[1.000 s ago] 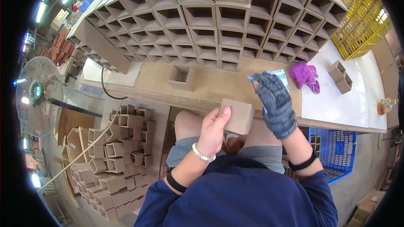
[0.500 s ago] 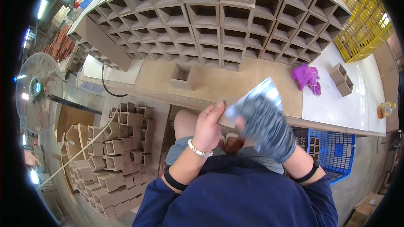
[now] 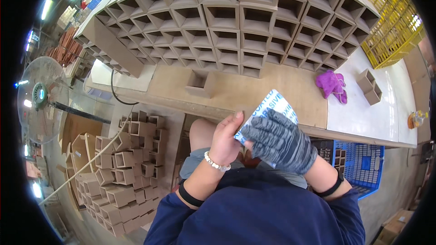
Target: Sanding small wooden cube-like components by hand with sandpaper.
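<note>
My bare left hand [image 3: 227, 137], a beaded bracelet at its wrist, grips a brown board piece [image 3: 246, 116]. Only an edge of that piece shows; the rest is hidden, so its full shape cannot be told. A grey knit glove covers my right hand [image 3: 280, 141], which presses a sheet of sandpaper [image 3: 273, 103] with a white and blue printed back against the piece. On the bench just beyond my hands stands a single open brown box [image 3: 198, 83].
Stacked open brown boxes [image 3: 225, 41] form a wall along the bench [image 3: 290, 90]. At right lie a purple cloth [image 3: 330, 85], a two-compartment box [image 3: 369, 86] and a small bottle [image 3: 416, 119]. A blue crate [image 3: 363, 163], a box pile [image 3: 122, 177] and a fan [image 3: 42, 95] stand around.
My right hand and the sandpaper have moved slightly left and down, closer to my left hand. The sandpaper, blurred before, now shows clearly. My left hand has barely moved.
</note>
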Tool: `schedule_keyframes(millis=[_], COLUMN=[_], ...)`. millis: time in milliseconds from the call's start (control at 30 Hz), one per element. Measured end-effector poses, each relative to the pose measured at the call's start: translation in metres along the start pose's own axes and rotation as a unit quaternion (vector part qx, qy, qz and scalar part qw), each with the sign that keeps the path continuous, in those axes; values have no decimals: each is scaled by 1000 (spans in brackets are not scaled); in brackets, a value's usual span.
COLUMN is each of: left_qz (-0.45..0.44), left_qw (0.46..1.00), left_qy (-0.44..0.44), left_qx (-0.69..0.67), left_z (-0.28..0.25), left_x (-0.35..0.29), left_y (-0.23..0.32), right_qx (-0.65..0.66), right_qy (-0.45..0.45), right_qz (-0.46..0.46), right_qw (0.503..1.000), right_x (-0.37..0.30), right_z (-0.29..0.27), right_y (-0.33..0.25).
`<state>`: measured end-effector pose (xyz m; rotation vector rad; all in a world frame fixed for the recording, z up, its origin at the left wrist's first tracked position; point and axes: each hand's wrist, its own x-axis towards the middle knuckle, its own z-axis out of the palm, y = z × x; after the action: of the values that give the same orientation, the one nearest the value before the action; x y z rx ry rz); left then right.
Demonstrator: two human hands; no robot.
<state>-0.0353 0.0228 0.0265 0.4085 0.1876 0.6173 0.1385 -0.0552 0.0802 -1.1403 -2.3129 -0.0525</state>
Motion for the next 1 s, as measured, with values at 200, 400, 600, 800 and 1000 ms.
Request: schedule_keyframes(millis=[200,400,600,800,1000], left_qz=[50,95,103,98,40], left_qw=[977,989,991,986,995], left_qy=[174,57,2,-69,-48], left_qx=[111,93,89,113,74], left_z=[29,6,17,7,19], left_x=[-1,0,-3,-5,-1], left_y=[-12,-8,-1,3,2], right_qx=[-91,-60,-37,54,-13], right_qy=[57,47,83,130,112], right_qz=[112,26,204,178,72], right_qw=[988,997,975,974,991], right_x=[-2,12,-13,3,17], right_z=[2,-7,7,-18,-7], right_y=[60,12,61,27,18])
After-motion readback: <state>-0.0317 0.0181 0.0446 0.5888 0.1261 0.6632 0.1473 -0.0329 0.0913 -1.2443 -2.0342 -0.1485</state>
